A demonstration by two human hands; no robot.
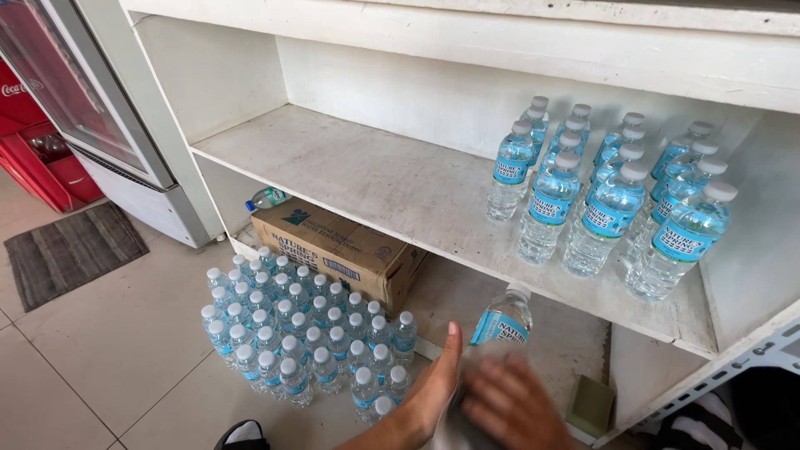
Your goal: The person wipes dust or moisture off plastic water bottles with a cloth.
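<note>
- Clear plastic water bottles with white caps, packed in a block on the floor tiles (283, 329) — upright, touching, easy to pick from.
- Brown cardboard box (342, 250) on the bottom shelf just behind the block; one loose bottle lies on its side beyond it.
- Left hand (433, 387): open palm, thumb up, touching the base of a clear blue-labelled water bottle (502, 321), tilted, below the shelf edge.
- Right hand (512, 404): motion-blurred, fingers spread over the bottle's lower end; cannot tell how firm the grasp is.
- White painted wooden shelf (375, 175): matching bottles in rows (612, 196) at the right end, left part bare.
</note>
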